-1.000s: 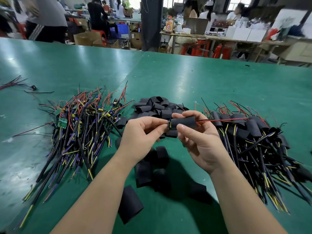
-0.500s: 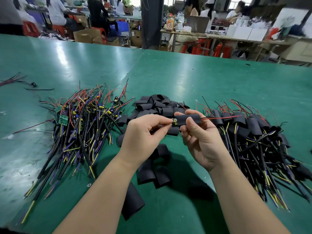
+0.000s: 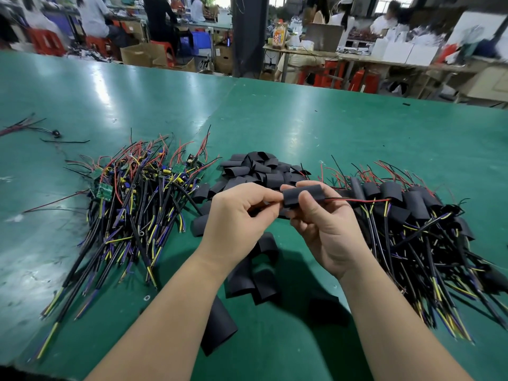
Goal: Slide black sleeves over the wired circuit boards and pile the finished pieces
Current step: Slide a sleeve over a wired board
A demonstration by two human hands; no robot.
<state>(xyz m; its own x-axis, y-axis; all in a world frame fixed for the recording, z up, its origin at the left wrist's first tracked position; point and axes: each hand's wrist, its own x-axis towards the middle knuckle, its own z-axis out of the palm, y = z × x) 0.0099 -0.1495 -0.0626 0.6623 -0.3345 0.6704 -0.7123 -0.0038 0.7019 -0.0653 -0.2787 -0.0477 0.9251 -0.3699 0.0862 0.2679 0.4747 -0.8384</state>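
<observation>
Green bench [image 3: 330, 127] w/ sleeves [image 3: 261, 169]; workers [image 3: 94, 15] behind.

Showing plain matte black on sleeve [image 3: 290, 198]. Trailing red and black along leads [image 3: 357, 200]. Mixing black, yellow, purple and red through wires [image 3: 132, 215], among green boards [image 3: 104, 190]. Gleaming teal-green across table [image 3: 330, 127], streaking with pale glare. Glowing red on stools [image 3: 44, 41].

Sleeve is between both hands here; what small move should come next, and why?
Probably set it on the right-hand pile of sleeved wired boards. The black tubular sleeve, held between the left hand and right hand, shows no green board at either end, only thin red and black wires trailing right, so it looks finished.
</observation>
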